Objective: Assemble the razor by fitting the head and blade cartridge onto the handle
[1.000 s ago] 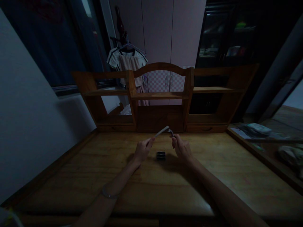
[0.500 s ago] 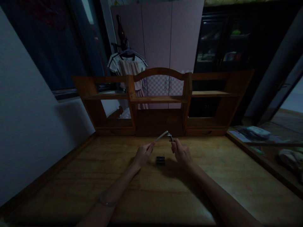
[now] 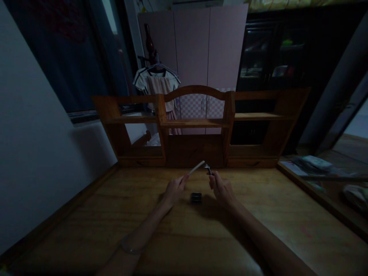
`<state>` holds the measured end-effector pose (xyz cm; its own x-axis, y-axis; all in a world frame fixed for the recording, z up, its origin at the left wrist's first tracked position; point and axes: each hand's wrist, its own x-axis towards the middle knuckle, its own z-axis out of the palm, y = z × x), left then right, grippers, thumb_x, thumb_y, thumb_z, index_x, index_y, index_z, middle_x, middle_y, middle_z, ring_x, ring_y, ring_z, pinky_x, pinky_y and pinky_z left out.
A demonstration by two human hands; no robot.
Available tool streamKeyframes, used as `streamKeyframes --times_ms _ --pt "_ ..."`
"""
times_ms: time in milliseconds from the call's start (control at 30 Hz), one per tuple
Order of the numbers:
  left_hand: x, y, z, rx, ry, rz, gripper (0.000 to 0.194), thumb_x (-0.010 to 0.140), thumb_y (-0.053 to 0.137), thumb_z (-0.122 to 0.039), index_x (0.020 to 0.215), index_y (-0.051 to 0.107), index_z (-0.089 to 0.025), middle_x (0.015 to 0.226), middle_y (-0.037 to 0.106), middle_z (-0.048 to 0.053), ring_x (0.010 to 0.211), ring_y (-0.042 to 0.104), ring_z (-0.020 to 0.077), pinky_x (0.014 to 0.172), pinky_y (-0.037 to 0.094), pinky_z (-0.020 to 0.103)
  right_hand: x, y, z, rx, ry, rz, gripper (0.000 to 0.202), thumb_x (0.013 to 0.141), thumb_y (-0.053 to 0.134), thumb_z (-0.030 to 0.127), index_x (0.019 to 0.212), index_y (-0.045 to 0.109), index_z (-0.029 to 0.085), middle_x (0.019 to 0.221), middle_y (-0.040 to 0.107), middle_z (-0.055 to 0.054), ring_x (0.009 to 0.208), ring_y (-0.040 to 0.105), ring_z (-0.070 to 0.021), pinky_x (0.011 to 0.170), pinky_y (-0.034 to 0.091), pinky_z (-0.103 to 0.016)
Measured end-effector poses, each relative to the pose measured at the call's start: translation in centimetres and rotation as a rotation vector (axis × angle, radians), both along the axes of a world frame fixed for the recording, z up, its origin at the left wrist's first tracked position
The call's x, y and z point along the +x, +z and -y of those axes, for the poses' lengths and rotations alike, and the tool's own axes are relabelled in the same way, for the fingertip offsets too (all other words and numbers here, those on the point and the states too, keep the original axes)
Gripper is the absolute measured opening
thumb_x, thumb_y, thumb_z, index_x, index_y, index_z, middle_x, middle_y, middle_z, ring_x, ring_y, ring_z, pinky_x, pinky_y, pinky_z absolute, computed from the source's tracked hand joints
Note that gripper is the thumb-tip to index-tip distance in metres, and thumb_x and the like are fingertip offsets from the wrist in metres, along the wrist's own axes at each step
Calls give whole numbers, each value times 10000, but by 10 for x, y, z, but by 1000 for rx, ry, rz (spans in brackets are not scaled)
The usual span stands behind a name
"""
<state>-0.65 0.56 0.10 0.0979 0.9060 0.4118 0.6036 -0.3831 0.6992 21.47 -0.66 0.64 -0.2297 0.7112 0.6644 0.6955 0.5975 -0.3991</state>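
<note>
Left hand (image 3: 174,189) grips a pale stick (image 3: 197,167), fingers closed, at ten o'clock from a small dark ridged block (image 3: 196,197) on the wooden desk (image 3: 115,222). At two o'clock, the right hand (image 3: 222,188) is closed round a tool with a shiny head (image 3: 208,168). Both pieces are already raised towards twelve o'clock, tips together or nearly so; the block lies untouched. How much is left cannot be told.

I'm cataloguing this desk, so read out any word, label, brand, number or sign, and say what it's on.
No text can be read.
White slender stick in the left hand, shiny metal tool in the right hand, small dark ribbed block on the yellowish wooden table: too small and dim to tell.
Pale flat items at far right: too blurred.
</note>
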Motion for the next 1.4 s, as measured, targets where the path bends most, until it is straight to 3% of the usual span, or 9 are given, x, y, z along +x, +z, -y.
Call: streamKeyframes --times_ms 167,400,633,833,1133,1400 --pt "-2 3 3 45 31 60 471 918 276 -473 643 502 -165 563 470 -25 553 461 116 552 276 230 0 1 0 -9 -24 1 297 976 257 321 1031 499 158 611 552 -3 487 500 -114 498 314 -205" --pt "4 5 5 -18 -100 -52 473 900 316 -496 699 587 -165 584 519 -10 562 469 133 548 278 236 0 6 4 -20 -12 -7 300 975 250 319 1048 496 164 611 558 -6 487 505 -115 500 323 -205" --pt "-2 3 4 42 31 27 516 907 261 -517 621 495 -157 534 401 -33 515 380 107 516 230 240 0 2 1 5 -21 -9 296 970 257 311 1062 496 162 610 566 -6 485 508 -115 493 319 -203" --pt "0 4 4 -24 -109 8 522 886 276 -561 603 458 -160 548 372 -39 538 361 102 526 240 239 0 4 3 -4 -28 26 289 970 273 317 1044 498 152 613 561 -7 476 498 -112 487 306 -202" --pt "1 7 4 -63 -114 32 515 875 289 -569 591 431 -164 547 336 -40 546 344 104 521 234 238 0 2 2 4 -34 26 300 972 275 322 1042 508 148 603 573 -7 462 501 -108 477 301 -201" --pt "2 6 3 -64 -103 19 512 874 291 -566 600 457 -166 548 353 -35 545 358 113 526 244 241 -2 -2 0 34 -42 35 267 958 329 321 1045 524 162 723 652 -45 558 587 -130 518 331 -209"
